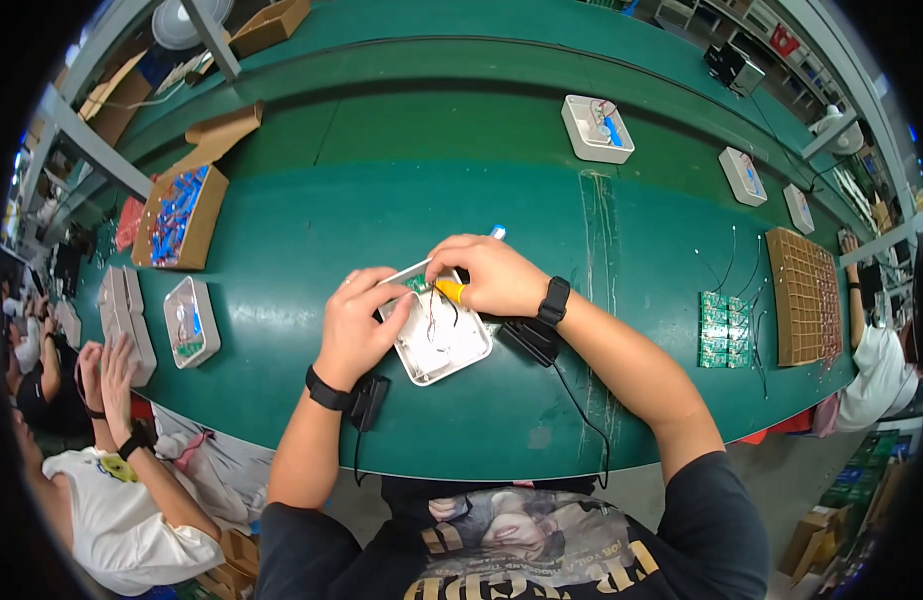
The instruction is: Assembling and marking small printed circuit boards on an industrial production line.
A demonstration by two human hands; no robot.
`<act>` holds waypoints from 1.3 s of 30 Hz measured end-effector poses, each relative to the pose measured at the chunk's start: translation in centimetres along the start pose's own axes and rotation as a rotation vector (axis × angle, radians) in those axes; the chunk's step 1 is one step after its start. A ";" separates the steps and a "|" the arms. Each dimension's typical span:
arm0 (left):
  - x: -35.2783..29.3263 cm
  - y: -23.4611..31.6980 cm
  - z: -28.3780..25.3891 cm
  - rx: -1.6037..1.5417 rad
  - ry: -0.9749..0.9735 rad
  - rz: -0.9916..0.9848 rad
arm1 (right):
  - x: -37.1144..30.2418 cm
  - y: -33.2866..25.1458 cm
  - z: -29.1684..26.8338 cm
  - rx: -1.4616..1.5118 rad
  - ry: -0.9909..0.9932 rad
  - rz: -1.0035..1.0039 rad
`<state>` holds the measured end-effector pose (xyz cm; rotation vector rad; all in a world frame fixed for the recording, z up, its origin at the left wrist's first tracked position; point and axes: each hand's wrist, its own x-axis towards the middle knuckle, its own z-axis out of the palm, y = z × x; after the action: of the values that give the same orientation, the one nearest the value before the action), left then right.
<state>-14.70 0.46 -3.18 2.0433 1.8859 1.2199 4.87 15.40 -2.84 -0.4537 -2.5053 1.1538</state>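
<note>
In front of me a white plastic housing [443, 352] stands open side up, tilted, on the green table. A small green circuit board [417, 284] sits at its far end, with thin dark and red wires hanging across the inside. My left hand [359, 315] grips the housing's left rim, fingertips at the board. My right hand [496, 277] is closed around a yellow-handled tool [449, 290] over the board; its tip is hidden. Just beyond my right knuckles a blue object [498, 232] pokes out, mostly hidden.
Black devices with cables [369, 402] lie beside both my wrists. A cardboard box [186, 215] of blue cylindrical cells stands left, near another housing [191, 322]. Circuit boards [725, 330] and a divided cardboard tray [799, 300] lie right. A co-worker's hands [106, 375] are at far left.
</note>
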 end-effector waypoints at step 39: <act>-0.4 -0.5 0.2 0.056 0.084 -0.120 | -0.7 -2.6 -1.7 -0.440 0.038 -0.109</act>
<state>-14.91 0.28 -3.78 1.9017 2.0693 1.2560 5.89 14.62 0.12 -0.4352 -2.7092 0.5430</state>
